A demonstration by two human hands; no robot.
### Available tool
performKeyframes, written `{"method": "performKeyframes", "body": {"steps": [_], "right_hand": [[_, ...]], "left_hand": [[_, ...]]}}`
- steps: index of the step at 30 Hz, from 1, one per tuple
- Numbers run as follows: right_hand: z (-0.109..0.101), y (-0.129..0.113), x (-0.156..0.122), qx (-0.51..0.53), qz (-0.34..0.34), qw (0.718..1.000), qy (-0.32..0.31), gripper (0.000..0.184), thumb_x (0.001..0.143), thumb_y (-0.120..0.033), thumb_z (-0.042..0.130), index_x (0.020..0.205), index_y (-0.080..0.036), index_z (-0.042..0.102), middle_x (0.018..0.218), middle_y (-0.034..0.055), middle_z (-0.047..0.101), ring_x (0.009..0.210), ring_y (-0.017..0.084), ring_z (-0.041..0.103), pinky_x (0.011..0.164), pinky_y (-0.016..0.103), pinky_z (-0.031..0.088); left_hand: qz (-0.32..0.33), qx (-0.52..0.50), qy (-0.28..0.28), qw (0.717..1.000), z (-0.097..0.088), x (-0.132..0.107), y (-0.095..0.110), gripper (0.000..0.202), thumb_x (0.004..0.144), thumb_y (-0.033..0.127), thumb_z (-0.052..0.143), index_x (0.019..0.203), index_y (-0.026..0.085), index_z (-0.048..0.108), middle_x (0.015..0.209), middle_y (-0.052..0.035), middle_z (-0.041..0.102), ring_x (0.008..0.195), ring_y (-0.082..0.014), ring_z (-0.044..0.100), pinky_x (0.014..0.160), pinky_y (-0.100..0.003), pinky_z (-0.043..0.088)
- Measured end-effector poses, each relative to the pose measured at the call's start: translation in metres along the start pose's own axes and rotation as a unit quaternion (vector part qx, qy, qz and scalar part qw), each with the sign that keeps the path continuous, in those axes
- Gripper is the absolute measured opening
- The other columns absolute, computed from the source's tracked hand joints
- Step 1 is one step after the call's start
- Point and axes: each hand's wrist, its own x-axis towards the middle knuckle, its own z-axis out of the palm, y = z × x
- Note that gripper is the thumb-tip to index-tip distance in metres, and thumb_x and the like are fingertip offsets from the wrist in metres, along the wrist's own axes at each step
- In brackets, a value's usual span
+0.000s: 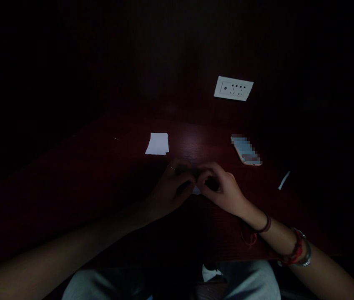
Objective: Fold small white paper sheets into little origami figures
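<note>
The scene is very dark. My left hand (172,187) and my right hand (219,187) meet at the middle of a dark red wooden table (101,175), fingers curled together. Both pinch a small white piece of paper (196,191), of which only a corner shows between them. A ring sits on a finger of my left hand. My right wrist carries a dark band, a red string and a bracelet.
A small stack of white paper (157,143) lies just beyond my hands. A phone (246,150) lies to the right, and a thin white strip (284,180) farther right. A white wall socket (233,88) is behind the table. My grey-trousered knees show below.
</note>
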Motion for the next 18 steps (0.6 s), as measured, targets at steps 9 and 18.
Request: {"method": "performKeyframes", "body": {"steps": [9,18], "right_hand": [[-0.003,0.010,0.000,0.040,0.030,0.999,-0.011,0.036,0.068,-0.006,0.049,0.100,-0.021,0.040,0.072,-0.0027,0.054,0.067,0.010,0.050,0.066,0.024,0.041],[-0.006,0.029,0.001,0.115,0.060,0.991,0.019,0.041,0.075,-0.020,0.052,0.113,-0.021,0.036,0.086,0.0021,0.056,0.078,0.011,0.053,0.071,0.026,0.042]], "left_hand": [[-0.032,-0.004,0.043,0.999,-0.006,-0.002,-0.003,0.009,0.079,0.011,0.047,0.075,0.018,0.053,0.104,-0.0027,0.037,0.106,-0.0173,0.037,0.089,-0.032,0.035],[-0.149,-0.054,0.016,0.987,0.001,0.002,-0.032,0.012,0.081,0.019,0.046,0.070,0.016,0.052,0.091,-0.0006,0.044,0.090,-0.0135,0.046,0.082,-0.031,0.038]]}}
